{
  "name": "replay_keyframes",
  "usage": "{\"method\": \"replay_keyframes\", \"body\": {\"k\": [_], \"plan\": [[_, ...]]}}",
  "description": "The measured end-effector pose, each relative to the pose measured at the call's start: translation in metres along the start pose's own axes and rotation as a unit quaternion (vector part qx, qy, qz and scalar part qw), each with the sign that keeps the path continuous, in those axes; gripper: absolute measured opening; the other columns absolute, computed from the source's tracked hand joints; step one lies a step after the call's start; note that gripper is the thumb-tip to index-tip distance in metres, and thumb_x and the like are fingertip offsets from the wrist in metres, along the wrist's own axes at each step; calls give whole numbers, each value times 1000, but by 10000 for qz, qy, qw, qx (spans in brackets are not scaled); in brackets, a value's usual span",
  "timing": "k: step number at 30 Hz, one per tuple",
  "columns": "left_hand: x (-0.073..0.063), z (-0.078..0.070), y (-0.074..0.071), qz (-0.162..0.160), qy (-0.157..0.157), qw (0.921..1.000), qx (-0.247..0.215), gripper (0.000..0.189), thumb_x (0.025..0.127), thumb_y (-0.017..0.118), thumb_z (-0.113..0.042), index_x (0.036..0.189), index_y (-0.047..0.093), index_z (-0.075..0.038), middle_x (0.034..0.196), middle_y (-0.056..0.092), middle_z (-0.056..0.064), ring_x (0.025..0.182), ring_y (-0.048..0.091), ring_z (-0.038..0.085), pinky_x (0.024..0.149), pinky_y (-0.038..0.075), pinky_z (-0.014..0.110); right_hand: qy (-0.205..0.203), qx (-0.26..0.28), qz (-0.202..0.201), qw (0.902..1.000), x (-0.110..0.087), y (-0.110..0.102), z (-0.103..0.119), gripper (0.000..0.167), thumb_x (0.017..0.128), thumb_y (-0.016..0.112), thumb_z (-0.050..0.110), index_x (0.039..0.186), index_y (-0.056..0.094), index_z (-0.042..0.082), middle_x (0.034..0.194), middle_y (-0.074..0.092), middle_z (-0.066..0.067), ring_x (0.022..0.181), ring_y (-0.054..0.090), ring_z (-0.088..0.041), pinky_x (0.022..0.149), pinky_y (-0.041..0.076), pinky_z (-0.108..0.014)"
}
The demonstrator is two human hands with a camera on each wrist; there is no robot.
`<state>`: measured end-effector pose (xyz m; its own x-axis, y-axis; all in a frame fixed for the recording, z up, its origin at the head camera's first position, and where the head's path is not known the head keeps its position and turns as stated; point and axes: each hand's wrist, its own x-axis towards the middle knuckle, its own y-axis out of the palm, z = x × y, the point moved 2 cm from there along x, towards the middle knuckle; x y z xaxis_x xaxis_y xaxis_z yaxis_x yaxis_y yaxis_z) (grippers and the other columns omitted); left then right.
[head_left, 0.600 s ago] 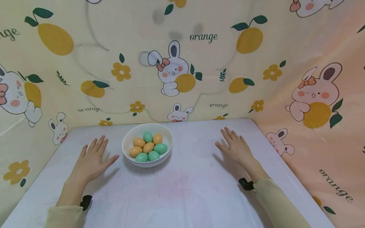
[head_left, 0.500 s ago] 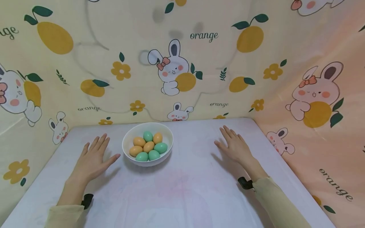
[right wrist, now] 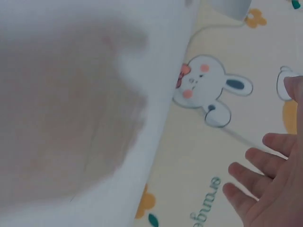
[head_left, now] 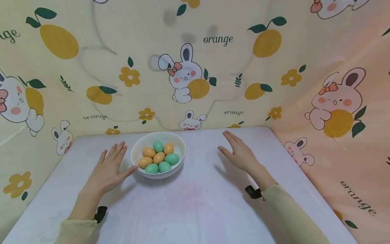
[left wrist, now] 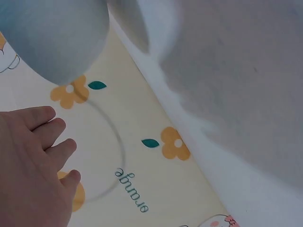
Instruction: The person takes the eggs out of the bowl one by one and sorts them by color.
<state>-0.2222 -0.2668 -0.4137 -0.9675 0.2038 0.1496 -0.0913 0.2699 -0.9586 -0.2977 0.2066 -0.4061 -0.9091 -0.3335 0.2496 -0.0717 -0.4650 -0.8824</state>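
A white bowl (head_left: 179,145) stands left of centre toward the back of the table, holding several orange eggs (head_left: 145,162) and several green eggs (head_left: 165,166). Just left of it is my left hand (head_left: 106,173), fingers straight and spread. Its thumb tip overlaps the bowl's rim in the head view; whether they touch I cannot tell. My right hand (head_left: 242,154) is held out to the right of the bowl, apart from it, with straight fingers and nothing held. Part of the bowl (left wrist: 61,42) shows large in the left wrist view, and a corner of the bowl (right wrist: 232,7) in the right one.
The white tabletop (head_left: 189,210) carries faint pink stains. A patterned cloth (head_left: 146,88) with rabbits, oranges and flowers rises behind the table and along both sides. Dark straps (head_left: 101,214) sit at both wrists.
Both hands have moved inward: the left one to the right, up to the bowl, and the right one to the left. The bowl and eggs stay where they were.
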Motion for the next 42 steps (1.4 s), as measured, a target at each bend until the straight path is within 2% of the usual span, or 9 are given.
{"method": "replay_keyframes", "body": {"k": [14, 18, 21, 26, 29, 37, 42], "plan": [[6, -10, 12, 80, 184, 9997, -116, 108, 96, 51, -74, 164, 19, 3, 173, 12, 20, 159, 11, 43, 128, 7, 63, -677, 515, 47, 9964, 38, 16, 56, 69, 105, 60, 45, 160, 39, 11, 164, 40, -10, 152, 36, -32, 124, 32, -54], [8, -12, 13, 102, 221, 9996, -113, 108, 96, 51, -74, 164, 17, 3, 173, 13, 21, 158, 11, 44, 128, 7, 63, -896, 568, 95, 9943, 48, 21, 75, 67, 105, 61, 45, 161, 38, 16, 164, 40, -9, 152, 36, -31, 123, 35, -54], [8, -12, 15, 153, 193, 9996, -105, 109, 96, 52, -74, 164, 17, 4, 172, 13, 21, 158, 12, 44, 128, 7, 63, -1047, 623, 266, 9922, 55, 28, 88, 66, 105, 60, 45, 162, 38, 20, 164, 41, -7, 150, 39, -30, 121, 37, -54], [5, -13, 18, 186, 136, 9996, -146, 109, 96, 51, -74, 163, 18, 5, 172, 14, 22, 158, 13, 44, 128, 8, 62, -1330, 651, 541, 9875, 66, 42, 108, 65, 105, 61, 43, 160, 41, 16, 162, 43, -8, 144, 47, -29, 119, 42, -50], [5, -13, 20, 181, 110, 9996, -195, 109, 96, 51, -74, 163, 18, 6, 171, 16, 24, 158, 13, 45, 128, 9, 62, -1497, 664, 723, 9839, 73, 51, 119, 63, 105, 62, 41, 159, 42, 16, 162, 43, -7, 146, 45, -28, 120, 41, -48], [6, -12, 22, 159, 135, 9994, -261, 109, 96, 53, -72, 163, 18, 6, 171, 17, 24, 158, 14, 44, 128, 11, 61, -1668, 667, 1210, 9763, 86, 68, 138, 62, 104, 64, 39, 159, 42, 17, 162, 43, -7, 142, 49, -25, 118, 43, -47], [6, -13, 23, 142, 183, 9994, -257, 108, 97, 54, -71, 162, 18, 7, 170, 18, 24, 157, 15, 45, 128, 12, 61, -1910, 592, 1461, 9688, 92, 80, 146, 59, 104, 65, 33, 156, 46, 13, 157, 49, -8, 134, 57, -26, 113, 49, -44]]}}
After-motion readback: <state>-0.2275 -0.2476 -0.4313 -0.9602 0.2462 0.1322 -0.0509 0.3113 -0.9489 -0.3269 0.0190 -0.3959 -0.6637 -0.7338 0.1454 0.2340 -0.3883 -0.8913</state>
